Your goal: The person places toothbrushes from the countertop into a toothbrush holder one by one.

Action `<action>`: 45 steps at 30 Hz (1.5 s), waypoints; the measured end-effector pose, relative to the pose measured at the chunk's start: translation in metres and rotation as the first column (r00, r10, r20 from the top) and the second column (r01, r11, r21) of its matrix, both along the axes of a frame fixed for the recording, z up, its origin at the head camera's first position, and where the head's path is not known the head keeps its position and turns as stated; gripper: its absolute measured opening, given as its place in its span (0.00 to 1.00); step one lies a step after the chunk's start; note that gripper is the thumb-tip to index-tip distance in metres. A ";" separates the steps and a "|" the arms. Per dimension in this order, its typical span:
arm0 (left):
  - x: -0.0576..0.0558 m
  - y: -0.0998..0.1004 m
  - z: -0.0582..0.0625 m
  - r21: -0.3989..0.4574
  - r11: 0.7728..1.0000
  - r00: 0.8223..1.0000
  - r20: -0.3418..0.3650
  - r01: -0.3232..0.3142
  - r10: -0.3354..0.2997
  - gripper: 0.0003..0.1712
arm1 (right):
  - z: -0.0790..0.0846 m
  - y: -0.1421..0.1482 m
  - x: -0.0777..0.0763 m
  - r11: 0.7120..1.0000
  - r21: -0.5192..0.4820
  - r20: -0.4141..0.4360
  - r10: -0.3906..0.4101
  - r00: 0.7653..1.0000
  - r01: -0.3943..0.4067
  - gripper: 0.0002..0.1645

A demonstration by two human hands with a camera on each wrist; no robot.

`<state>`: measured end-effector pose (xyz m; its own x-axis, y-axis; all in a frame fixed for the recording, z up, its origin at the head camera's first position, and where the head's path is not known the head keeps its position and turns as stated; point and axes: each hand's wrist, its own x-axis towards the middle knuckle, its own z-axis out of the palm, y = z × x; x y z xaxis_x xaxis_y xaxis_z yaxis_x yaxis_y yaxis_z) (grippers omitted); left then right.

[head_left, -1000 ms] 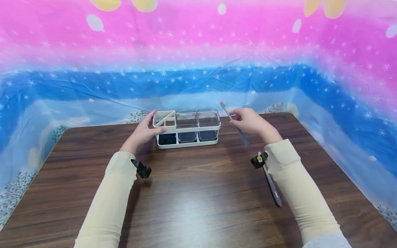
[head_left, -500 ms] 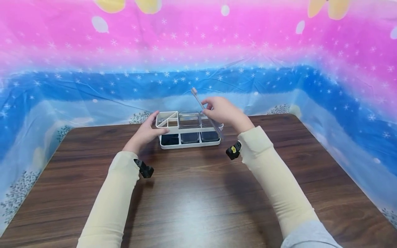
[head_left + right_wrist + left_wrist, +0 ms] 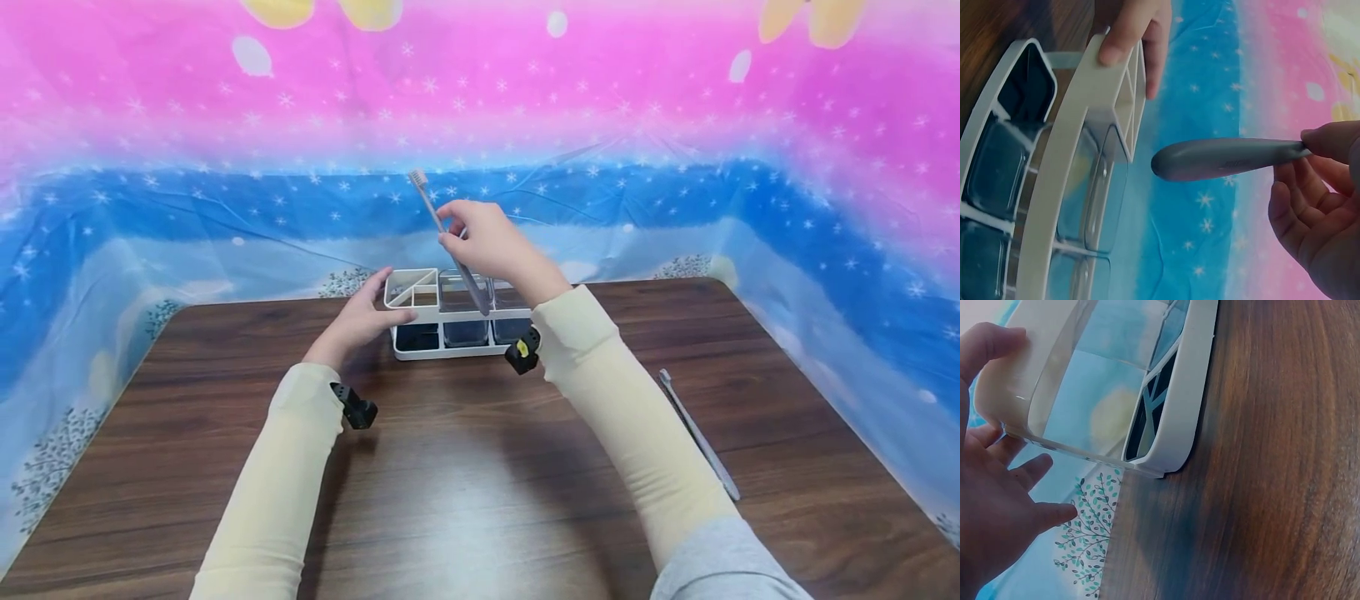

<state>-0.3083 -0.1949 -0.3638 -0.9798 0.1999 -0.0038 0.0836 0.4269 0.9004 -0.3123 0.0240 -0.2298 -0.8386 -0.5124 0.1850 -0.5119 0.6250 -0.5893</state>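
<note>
My right hand [image 3: 491,242] pinches a grey toothbrush [image 3: 465,271] partway along its handle, bristles up and leaning left. In the right wrist view, the rounded handle end [image 3: 1210,160] points at the white toothbrush holder [image 3: 1054,175], with a gap between them. This two-tier holder [image 3: 453,317] stands at the back of the table, with a divided section on the left and two clear cups. My left hand [image 3: 356,325] grips the holder's left end. In the left wrist view its thumb [image 3: 1000,342] presses the upper tier's front, with some fingers around the end.
A second grey toothbrush [image 3: 701,437] lies on the brown wooden table [image 3: 420,483], beside my right forearm. Behind the table hangs a pink and blue snowflake cloth [image 3: 247,200]. Black wrist cameras [image 3: 354,406] are strapped to both sleeves.
My right hand has carried the toothbrush left and up, from beside the holder to above its middle. The second toothbrush shows again past the right sleeve. My left hand stays on the holder.
</note>
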 end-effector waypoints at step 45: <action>0.002 0.001 -0.001 -0.011 1.000 1.000 -0.009 -0.015 0.015 0.54 | -0.059 -0.032 0.001 0.949 -0.311 -0.123 -0.090 0.988 0.048 0.16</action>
